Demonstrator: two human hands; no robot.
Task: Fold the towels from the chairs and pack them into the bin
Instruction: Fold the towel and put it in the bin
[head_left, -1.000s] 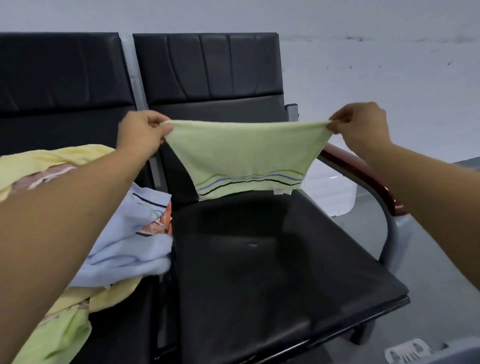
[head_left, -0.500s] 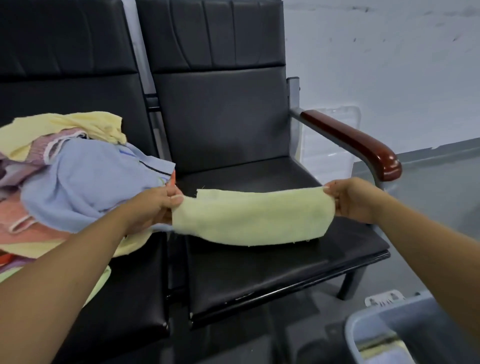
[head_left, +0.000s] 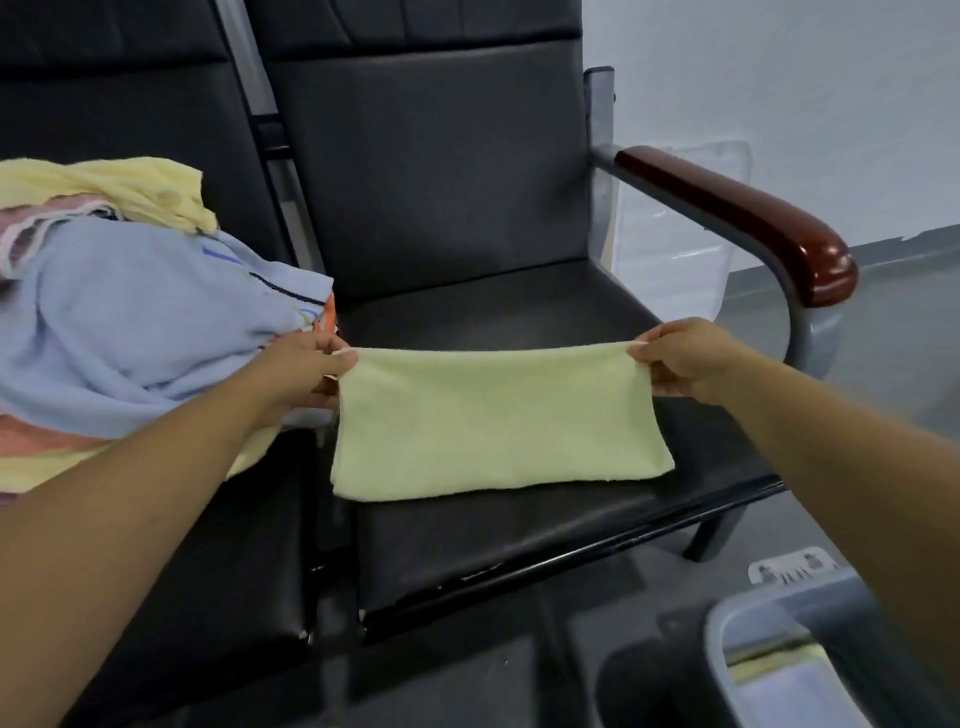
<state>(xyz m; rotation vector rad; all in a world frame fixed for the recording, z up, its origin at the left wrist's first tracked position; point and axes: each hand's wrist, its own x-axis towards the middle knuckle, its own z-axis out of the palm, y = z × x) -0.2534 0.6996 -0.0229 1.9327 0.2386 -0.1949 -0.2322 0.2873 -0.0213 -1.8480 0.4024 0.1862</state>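
fingers (head_left: 340, 358) of left hand (head_left: 304, 371) pinched the folded pale green towel (head_left: 498, 423) at its far-left corner | right hand (head_left: 685, 364) pinched the far-right corner | towel's near edge rested on the black chair seat (head_left: 519, 530) | long axis ran left-right between the hands, both equally near | next fold judged end-to-end | grey bin (head_left: 727, 618) sat lower right

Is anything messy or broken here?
Yes. A crumpled heap of unfolded towels sprawls on the left chair. Small pale scuffs mark the front edge of the right chair. The green towel, pinched by the left hand and right hand, looks neat.
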